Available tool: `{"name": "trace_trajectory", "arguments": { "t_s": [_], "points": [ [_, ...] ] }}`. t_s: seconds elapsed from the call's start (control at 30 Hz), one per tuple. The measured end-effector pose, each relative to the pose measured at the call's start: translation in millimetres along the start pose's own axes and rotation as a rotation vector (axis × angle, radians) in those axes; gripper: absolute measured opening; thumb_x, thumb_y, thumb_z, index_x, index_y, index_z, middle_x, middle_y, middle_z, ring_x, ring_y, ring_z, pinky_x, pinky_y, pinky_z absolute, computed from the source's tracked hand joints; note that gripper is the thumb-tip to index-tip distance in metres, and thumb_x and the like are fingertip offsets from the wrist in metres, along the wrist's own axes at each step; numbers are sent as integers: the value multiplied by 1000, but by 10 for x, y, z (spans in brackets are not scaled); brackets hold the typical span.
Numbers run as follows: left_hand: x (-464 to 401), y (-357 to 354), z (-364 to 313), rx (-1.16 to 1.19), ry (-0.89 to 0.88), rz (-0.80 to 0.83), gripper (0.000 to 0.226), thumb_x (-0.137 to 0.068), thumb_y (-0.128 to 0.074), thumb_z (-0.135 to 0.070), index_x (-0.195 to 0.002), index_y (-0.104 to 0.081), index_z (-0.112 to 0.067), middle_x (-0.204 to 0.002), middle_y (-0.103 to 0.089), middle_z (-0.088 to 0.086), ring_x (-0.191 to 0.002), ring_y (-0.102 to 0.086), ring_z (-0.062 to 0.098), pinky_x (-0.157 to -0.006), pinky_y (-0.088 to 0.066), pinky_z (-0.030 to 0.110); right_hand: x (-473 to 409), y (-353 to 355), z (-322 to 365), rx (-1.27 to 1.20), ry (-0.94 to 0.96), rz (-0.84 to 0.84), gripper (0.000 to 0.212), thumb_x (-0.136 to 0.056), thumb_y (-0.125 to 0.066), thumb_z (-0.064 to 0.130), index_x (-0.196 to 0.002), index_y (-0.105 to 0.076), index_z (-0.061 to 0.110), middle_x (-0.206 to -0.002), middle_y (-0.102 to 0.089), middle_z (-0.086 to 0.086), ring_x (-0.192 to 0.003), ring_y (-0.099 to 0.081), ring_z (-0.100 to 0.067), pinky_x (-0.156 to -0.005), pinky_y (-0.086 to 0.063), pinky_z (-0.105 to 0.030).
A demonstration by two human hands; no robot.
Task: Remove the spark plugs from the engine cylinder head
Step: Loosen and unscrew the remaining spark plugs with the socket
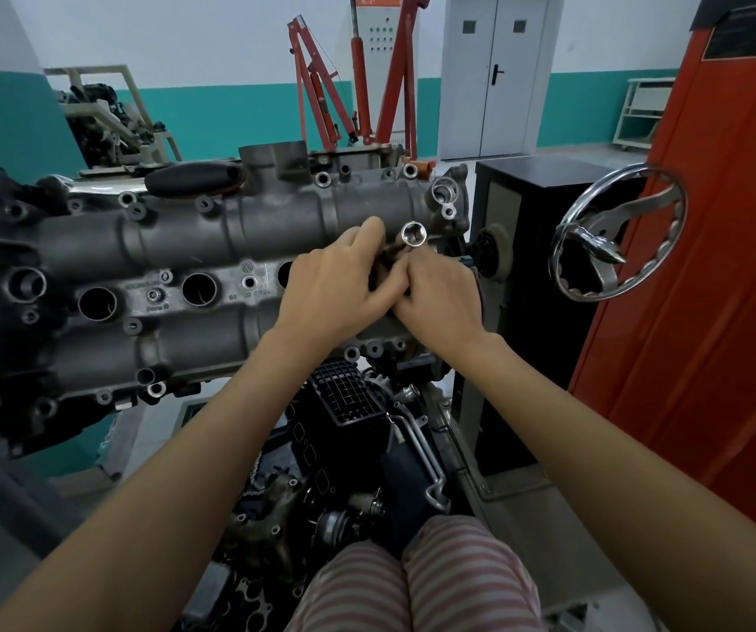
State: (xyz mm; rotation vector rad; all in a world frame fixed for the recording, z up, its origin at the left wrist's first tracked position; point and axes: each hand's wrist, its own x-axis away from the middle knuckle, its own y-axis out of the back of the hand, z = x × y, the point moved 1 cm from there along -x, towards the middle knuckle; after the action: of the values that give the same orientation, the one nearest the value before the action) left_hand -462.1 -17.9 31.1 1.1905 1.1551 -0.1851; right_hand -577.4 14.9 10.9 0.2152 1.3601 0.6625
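The grey engine cylinder head (175, 239) lies across the left and middle of the view, with a row of round spark plug wells (199, 288) along its centre. A shiny socket (414, 234) sticks up over the rightmost well, its open end facing me. My left hand (341, 285) and my right hand (440, 296) are pressed together just below the socket, fingers curled around the dark tool under it. What sits inside that well is hidden by my hands.
A chrome handwheel (617, 230) juts out from a black stand (535, 248) on the right, beside an orange cabinet (708, 266). Red engine cranes (321, 88) stand at the back wall. Loose dark engine parts (348, 449) lie below the head, near my striped trouser legs.
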Motion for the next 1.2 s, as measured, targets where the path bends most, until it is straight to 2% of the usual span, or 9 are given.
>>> {"name": "trace_trajectory", "arguments": {
  "t_s": [0.1,0.2,0.4,0.53,0.7,0.9,1.07,1.13,1.2],
  "points": [
    [0,-11,9,-12,-13,-8,40,-88,-34,-47,-87,-51,-10,-73,-57,2,-55,-53,26,-47,-35,29,-21,-58,-48,60,-37,100,18,-85,-54,25,-86,-56,8,-77,-58,-2,-60,-54,-21,-51,-28,-25],
    [5,-9,38,13,-6,-27,38,-93,-46,-43,-79,-54,-9,-62,-55,1,-53,-51,22,-45,-23,26,-26,-64,-49,41,-39,91,27,-85,-49,35,-90,-55,9,-83,-60,-3,-69,-58,-21,-57,-32,-26],
    [0,-12,49,21,50,-22,43,-90,-53,-44,-72,-57,-5,-55,-52,2,-53,-51,23,-49,-29,29,-10,-31,-17,-3,0,8,16,-80,-61,27,-74,-62,12,-69,-64,-1,-54,-49,-13,-47,-18,-16],
    [4,5,6,-7,14,-12,43,-85,-35,-48,-84,-51,-8,-65,-55,0,-54,-51,22,-47,-36,31,1,15,16,-41,11,-30,21,-75,-67,16,-63,-50,16,-57,-53,2,-50,-33,-7,-47,-13,-11],
    [-6,-24,26,-10,11,-3,37,-90,-42,-42,-83,-53,-7,-61,-49,-3,-56,-54,29,-50,-32,30,-11,-30,-21,25,-22,73,16,-83,-56,23,-84,-56,6,-77,-59,-5,-60,-55,-22,-51,-27,-26],
    [-3,-7,61,82,47,-15,52,-89,-53,-45,-57,-55,-3,-43,-43,1,-43,-47,21,-46,-25,26,-24,-35,-27,37,-11,59,20,-82,-57,33,-84,-64,14,-77,-64,0,-65,-58,-16,-50,-20,-21],
    [1,0,19,42,14,-2,50,-84,-34,-52,-77,-52,-6,-60,-55,3,-52,-51,22,-47,-35,30,-2,17,24,-19,5,-12,18,-75,-64,16,-62,-52,15,-56,-50,3,-51,-34,-7,-48,-11,-11],
    [-4,-5,12,33,6,-1,45,-83,-32,-49,-84,-48,-8,-65,-54,2,-53,-51,23,-47,-40,33,-2,17,13,-17,2,20,24,-79,-62,16,-65,-43,18,-60,-39,8,-50,-36,-12,-45,-14,-16],
    [-5,-20,13,18,3,4,40,-85,-34,-46,-87,-47,-9,-69,-55,3,-55,-52,25,-48,-41,34,-6,-1,-12,-19,-15,74,14,-81,-58,18,-73,-48,12,-67,-46,4,-54,-48,-20,-46,-26,-25]
  ]
}}
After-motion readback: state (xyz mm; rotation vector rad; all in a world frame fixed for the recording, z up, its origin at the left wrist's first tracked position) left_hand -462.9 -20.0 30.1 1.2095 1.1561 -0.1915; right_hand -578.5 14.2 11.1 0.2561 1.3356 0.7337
